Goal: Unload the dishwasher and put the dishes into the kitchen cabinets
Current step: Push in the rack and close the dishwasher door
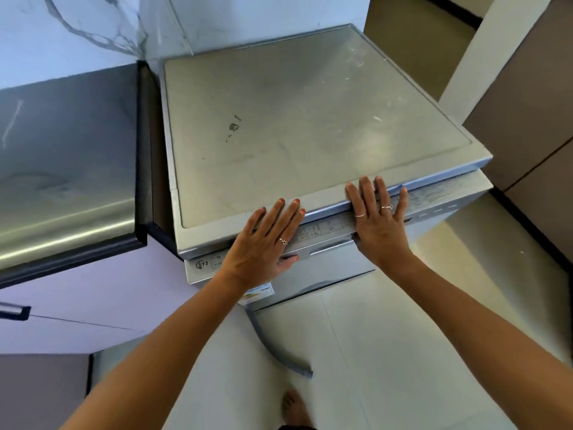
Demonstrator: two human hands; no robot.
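Note:
A silver freestanding dishwasher (310, 119) fills the middle of the view, seen from above, with its door (325, 268) closed. My left hand (263, 243) lies flat on the front edge of its top and over the control panel, fingers straight, thumb under the panel edge. My right hand (378, 218) rests flat on the same front edge further right, fingers spread and straight. No dishes are visible; the inside is hidden.
A steel counter (62, 166) adjoins the dishwasher on the left, with pale cabinet fronts (93, 299) and a dark handle (15, 311) below. A grey hose (279, 352) lies on the tiled floor. Brown cabinets (533, 119) stand at the right. A bare foot (294, 408) shows below.

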